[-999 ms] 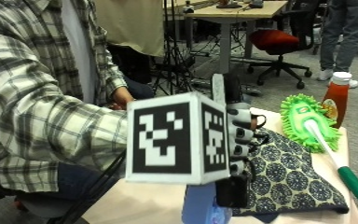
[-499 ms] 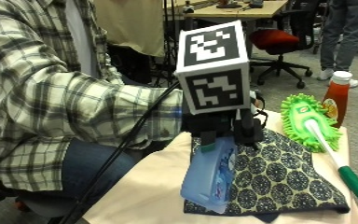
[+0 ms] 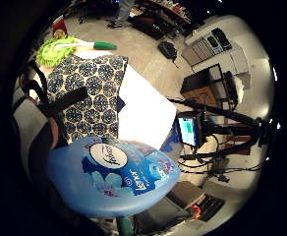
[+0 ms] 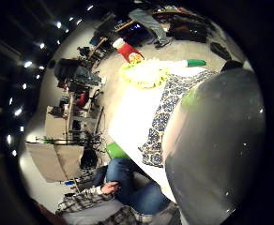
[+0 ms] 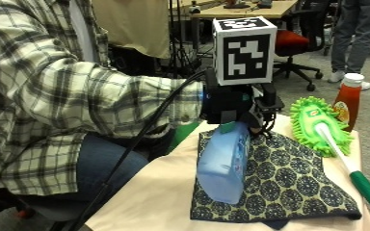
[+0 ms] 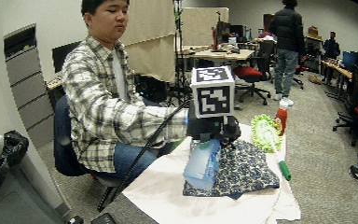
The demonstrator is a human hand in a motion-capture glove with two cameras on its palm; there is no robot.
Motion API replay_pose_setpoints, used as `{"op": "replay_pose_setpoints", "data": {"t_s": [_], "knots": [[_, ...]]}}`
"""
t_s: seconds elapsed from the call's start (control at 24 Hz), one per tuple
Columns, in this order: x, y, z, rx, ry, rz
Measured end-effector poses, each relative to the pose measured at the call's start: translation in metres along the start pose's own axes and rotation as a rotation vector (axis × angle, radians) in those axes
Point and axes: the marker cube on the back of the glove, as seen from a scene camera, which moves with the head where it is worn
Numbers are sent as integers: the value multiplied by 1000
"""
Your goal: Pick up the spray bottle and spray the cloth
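Over the near edge of the dark blue patterned cloth (image 5: 281,178), gloved right hand (image 5: 239,103) clamped around the neck of the pale blue plastic spray bottle (image 5: 223,163), bottle hanging tilted with its base just above or touching the cloth — cannot tell which. Spread flat on the cream-covered bench (image 5: 146,197), cloth with a lime-green fluffy duster (image 5: 320,126) on a white and green handle lying along its far side. Beyond the duster, upright at the bench corner, red sauce bottle with a white cap (image 5: 349,98).
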Motion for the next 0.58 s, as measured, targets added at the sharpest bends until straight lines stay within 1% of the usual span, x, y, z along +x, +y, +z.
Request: {"op": "replay_pose_setpoints", "data": {"t_s": [0.25,0.58], "knots": [[-11,-2,10,-57,124,-33],[-12,1,19,-114,210,-66]]}}
